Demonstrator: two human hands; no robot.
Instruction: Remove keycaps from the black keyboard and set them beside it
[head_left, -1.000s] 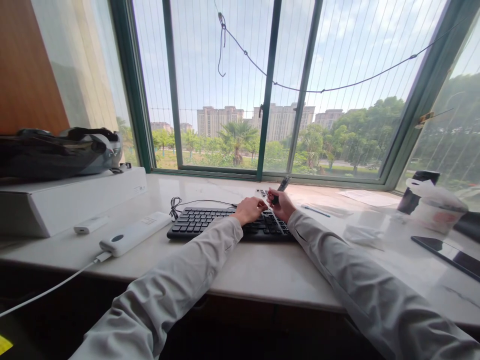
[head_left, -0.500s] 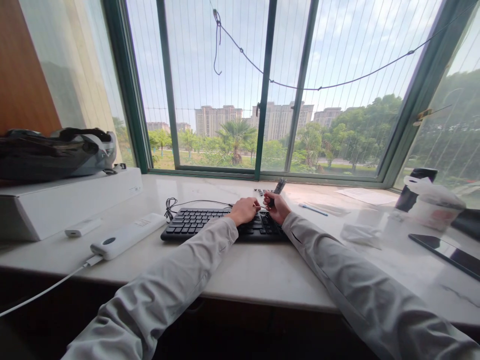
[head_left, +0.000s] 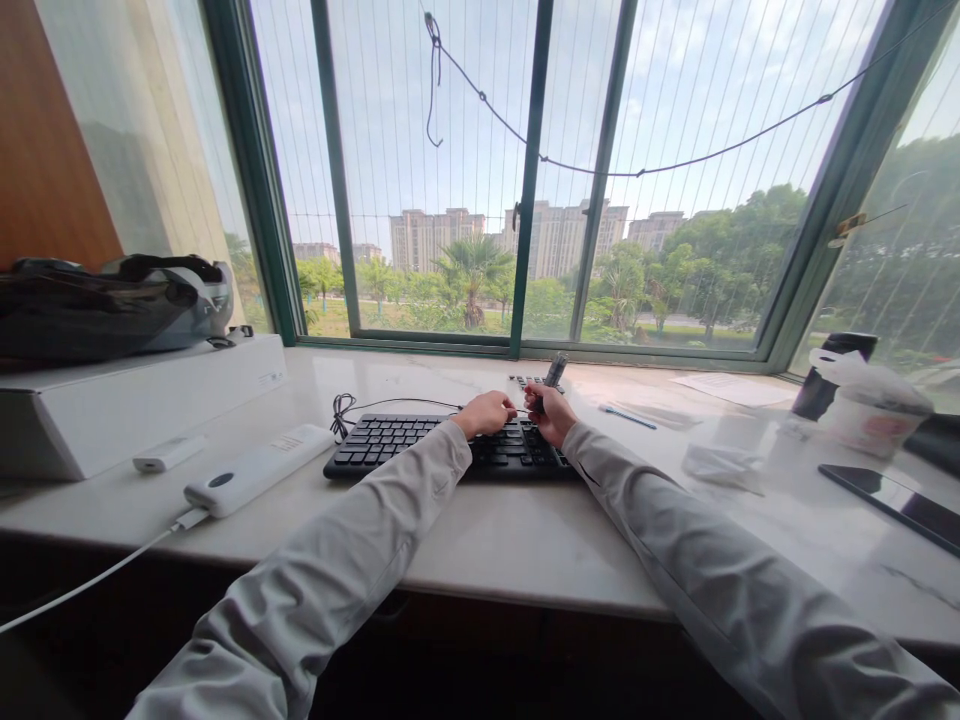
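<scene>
A black keyboard [head_left: 390,440] lies on the white stone-look counter. My left hand [head_left: 487,412] is over its right half, fingers pinched together; whatever may be in them is too small to make out. Close beside it on the right, my right hand [head_left: 553,412] is closed round a dark, flat stick-like tool [head_left: 556,370], whose upper end sticks up and leans right. Its lower end is hidden by the fingers. Just behind the hands lie several small dark pieces [head_left: 519,381] that look like loose keycaps, partly covered by my right hand.
On the left are a white box [head_left: 150,400] with a dark headset-like device [head_left: 112,305] on it, a white power bank [head_left: 255,472] with a cable, and a small white gadget [head_left: 169,455]. On the right are a pen [head_left: 628,417], crumpled tissue [head_left: 720,465], plastic-wrapped cup [head_left: 870,410] and phone [head_left: 892,505].
My left hand has drawn slightly left, away from my right hand. The dark tool in my right hand has shifted a little to the left. The keyboard stays in place.
</scene>
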